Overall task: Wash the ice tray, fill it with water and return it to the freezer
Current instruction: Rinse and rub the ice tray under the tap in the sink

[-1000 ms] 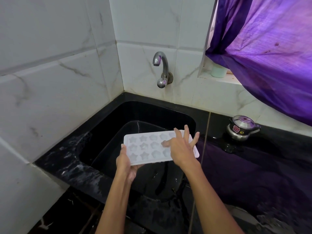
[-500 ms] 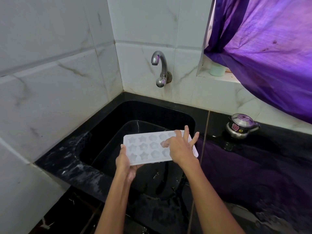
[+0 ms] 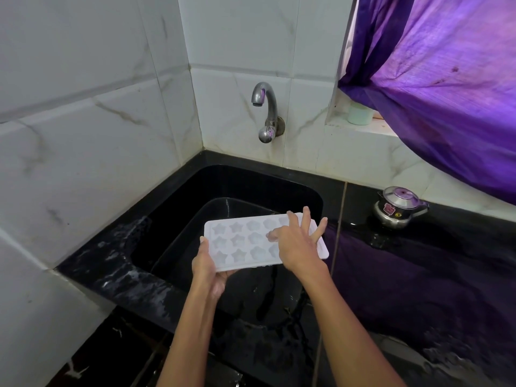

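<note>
A white ice tray (image 3: 243, 241) with star- and flower-shaped cups is held level over the black sink (image 3: 178, 219). My left hand (image 3: 208, 265) grips its near-left corner from underneath, thumb on the rim. My right hand (image 3: 296, 244) lies flat on the tray's right half with fingers spread, its thumb pressing into a cup and hiding the cups beneath it. The metal tap (image 3: 265, 110) sticks out of the tiled wall above the sink; no water runs from it.
A small steel kettle (image 3: 398, 206) stands on the black counter (image 3: 418, 275) to the right of the sink. A purple curtain (image 3: 446, 79) hangs over the window ledge, where a pale green cup (image 3: 360, 114) sits. White tiled walls close in the left and back.
The hands and tray stay almost still over the sink; the right hand's fingers shift slightly on the tray. The view has drifted a little.
</note>
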Tool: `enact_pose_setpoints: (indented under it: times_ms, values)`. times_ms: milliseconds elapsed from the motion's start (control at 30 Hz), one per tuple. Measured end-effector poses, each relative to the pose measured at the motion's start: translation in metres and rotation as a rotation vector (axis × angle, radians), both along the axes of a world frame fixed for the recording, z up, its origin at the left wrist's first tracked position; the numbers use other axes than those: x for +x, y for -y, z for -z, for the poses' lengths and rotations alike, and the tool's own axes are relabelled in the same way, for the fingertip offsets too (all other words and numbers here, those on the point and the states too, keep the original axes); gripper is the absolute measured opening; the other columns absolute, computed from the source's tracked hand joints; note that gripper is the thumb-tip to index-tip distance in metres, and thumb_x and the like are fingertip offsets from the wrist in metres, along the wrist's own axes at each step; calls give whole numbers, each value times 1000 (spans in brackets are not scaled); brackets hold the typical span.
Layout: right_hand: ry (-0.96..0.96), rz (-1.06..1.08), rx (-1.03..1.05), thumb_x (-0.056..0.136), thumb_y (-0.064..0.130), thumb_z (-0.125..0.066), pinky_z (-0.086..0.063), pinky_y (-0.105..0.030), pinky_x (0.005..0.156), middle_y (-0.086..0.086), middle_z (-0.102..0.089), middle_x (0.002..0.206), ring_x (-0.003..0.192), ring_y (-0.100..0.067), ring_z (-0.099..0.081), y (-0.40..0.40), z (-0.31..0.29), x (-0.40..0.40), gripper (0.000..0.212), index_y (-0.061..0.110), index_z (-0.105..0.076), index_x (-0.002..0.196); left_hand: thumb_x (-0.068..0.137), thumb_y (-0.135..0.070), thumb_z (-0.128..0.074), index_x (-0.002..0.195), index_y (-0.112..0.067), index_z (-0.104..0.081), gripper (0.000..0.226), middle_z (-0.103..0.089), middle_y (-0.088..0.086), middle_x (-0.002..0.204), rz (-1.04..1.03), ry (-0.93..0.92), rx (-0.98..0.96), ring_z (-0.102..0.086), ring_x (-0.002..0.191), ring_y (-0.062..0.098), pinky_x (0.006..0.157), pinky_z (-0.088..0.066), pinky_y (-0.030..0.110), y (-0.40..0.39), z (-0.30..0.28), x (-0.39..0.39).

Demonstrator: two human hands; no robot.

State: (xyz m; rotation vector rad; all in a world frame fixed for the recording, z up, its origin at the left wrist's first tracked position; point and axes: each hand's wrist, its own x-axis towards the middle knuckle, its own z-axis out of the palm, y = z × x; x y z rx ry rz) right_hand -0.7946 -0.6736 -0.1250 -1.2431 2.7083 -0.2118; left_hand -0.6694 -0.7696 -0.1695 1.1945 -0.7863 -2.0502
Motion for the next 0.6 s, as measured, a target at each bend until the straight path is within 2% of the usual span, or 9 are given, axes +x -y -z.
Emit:
enact_pose_setpoints:
  times_ms: [200,400,500,600]
  values:
    - [13,-19,6,75,-20,-49,20,-68,105,-12,-18,155,143,-39,21,1,1,0,75,36,-60,123,98,-47,-35,105,-12,-61,44,-69,16,106,-4,9,-3,-67,94,36,82,-53,56,5,4,1]
    - [-6,-4,-92,74,-18,-47,17,-65,108,-7,-24,147,145,-35,15,6,-6,2,60,27,-56,113,99,-46,-35,101,-12,-61,42,-70,15,101,-15,-7,11,-67,91,34,78,-55,53,6,1,2]
    - [-21,-63,-104,71,-19,-48,23,-62,105,-7,-20,150,144,-35,18,12,-8,8,63,29,-60,110,99,-46,-35,97,-13,-61,42,-70,14,99,-12,-4,8,-68,89,34,76,-55,52,4,0,1]
    - [-34,-108,-48,73,-18,-52,24,-63,102,-10,-8,158,143,-37,21,16,-9,16,69,34,-63,116,99,-46,-35,96,-14,-60,41,-70,13,98,-5,-3,9,-68,88,33,75,-55,51,3,-1,0]
